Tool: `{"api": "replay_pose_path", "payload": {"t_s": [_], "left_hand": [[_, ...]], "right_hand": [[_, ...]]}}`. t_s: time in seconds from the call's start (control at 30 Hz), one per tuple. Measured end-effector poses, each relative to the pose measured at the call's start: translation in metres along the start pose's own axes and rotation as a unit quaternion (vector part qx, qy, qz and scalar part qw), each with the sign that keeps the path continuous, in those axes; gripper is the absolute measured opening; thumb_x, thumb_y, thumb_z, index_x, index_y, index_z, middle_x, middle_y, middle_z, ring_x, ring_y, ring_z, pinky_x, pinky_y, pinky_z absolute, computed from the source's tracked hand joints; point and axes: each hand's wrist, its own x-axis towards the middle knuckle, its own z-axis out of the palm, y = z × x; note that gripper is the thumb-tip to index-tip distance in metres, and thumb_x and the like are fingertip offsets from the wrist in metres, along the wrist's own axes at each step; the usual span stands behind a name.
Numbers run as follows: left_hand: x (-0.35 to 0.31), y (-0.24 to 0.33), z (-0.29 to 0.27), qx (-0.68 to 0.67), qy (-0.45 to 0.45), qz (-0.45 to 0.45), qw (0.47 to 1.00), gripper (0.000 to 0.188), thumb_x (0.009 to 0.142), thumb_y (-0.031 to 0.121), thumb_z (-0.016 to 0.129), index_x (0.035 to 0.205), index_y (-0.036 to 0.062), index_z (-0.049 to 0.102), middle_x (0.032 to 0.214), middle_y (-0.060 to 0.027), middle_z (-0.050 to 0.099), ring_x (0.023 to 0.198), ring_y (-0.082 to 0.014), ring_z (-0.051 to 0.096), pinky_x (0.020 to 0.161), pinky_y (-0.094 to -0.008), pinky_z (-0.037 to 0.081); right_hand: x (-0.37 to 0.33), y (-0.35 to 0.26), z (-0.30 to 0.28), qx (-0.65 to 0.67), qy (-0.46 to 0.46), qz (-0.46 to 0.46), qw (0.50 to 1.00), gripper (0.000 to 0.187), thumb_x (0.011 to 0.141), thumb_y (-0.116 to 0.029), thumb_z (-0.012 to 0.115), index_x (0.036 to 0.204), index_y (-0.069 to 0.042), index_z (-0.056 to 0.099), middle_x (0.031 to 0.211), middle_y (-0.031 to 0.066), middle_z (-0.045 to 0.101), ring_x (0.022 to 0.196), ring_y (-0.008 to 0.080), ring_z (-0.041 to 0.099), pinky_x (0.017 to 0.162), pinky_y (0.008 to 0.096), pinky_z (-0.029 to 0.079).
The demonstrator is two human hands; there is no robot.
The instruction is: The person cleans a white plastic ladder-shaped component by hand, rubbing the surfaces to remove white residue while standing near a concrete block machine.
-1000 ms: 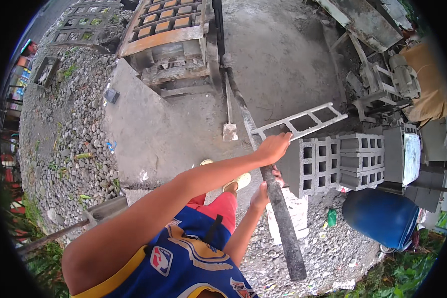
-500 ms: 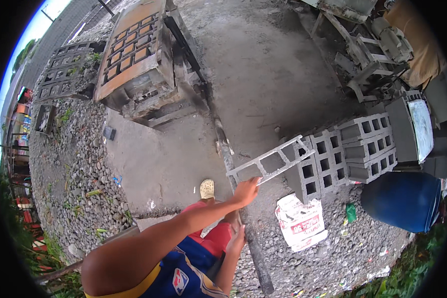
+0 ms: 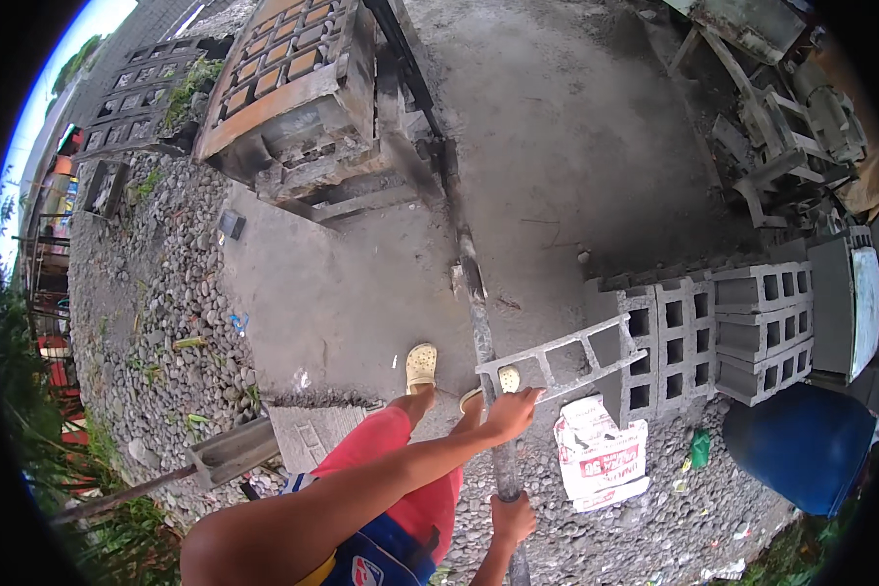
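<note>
My left hand (image 3: 514, 414) reaches across from the left, its fingers closed on the near edge of a flat grey ladder-like frame (image 3: 545, 367) with square openings. The frame tilts up to the right, its far end in front of stacked hollow concrete blocks (image 3: 672, 347). Lower down, my right hand (image 3: 514, 518) is wrapped around a long dark pole (image 3: 479, 317), which runs away from me along the ground toward a rusty block-mould machine (image 3: 313, 137). The pole passes under my left wrist. My feet in cream clogs (image 3: 421, 364) stand near the pole.
A white and red paper sack (image 3: 601, 459) lies on gravel in front of the blocks, with a blue drum (image 3: 799, 444) to the right. Wooden framework (image 3: 781, 127) stands at the far right. At the lower left are a wooden trough (image 3: 232, 452) and a concrete slab (image 3: 308, 435).
My right hand has shifted along the pole toward me and grips it apart from my left hand. The view has turned, and both clogs now show. The frame stays in my left hand.
</note>
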Motion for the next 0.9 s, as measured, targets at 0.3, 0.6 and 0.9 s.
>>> {"api": "replay_pose_path", "payload": {"t_s": [0.3, 0.6, 0.9], "left_hand": [[0.0, -0.059, 0.029, 0.123, -0.099, -0.024, 0.987, 0.037, 0.068, 0.009, 0.057, 0.105, 0.0046, 0.051, 0.08, -0.0148, 0.059, 0.069, -0.029, 0.061, 0.059, -0.0379, 0.05], [-0.031, -0.123, -0.071, 0.121, -0.148, -0.084, 0.978, 0.032, 0.075, 0.017, 0.051, 0.106, 0.0099, 0.053, 0.086, -0.0172, 0.061, 0.074, -0.0346, 0.06, 0.066, -0.044, 0.048], [-0.115, -0.185, -0.132, 0.198, 0.031, -0.286, 0.937, 0.03, 0.075, 0.019, 0.055, 0.104, 0.0096, 0.056, 0.084, -0.0176, 0.061, 0.076, -0.0334, 0.06, 0.066, -0.0403, 0.047]], "right_hand": [[0.043, 0.015, 0.072, -0.039, -0.002, 0.007, 0.999, 0.043, 0.054, -0.037, 0.066, 0.085, -0.006, 0.061, 0.079, 0.0175, 0.063, 0.078, 0.0337, 0.062, 0.071, 0.0427, 0.048], [0.108, 0.05, 0.167, -0.003, 0.023, 0.01, 1.0, 0.039, 0.054, -0.037, 0.068, 0.08, -0.008, 0.061, 0.072, 0.0137, 0.064, 0.068, 0.0334, 0.062, 0.067, 0.0428, 0.049], [0.172, 0.066, 0.242, 0.047, 0.003, -0.031, 0.998, 0.04, 0.055, -0.032, 0.067, 0.084, -0.006, 0.058, 0.073, 0.0171, 0.063, 0.07, 0.0351, 0.061, 0.065, 0.0453, 0.049]]}}
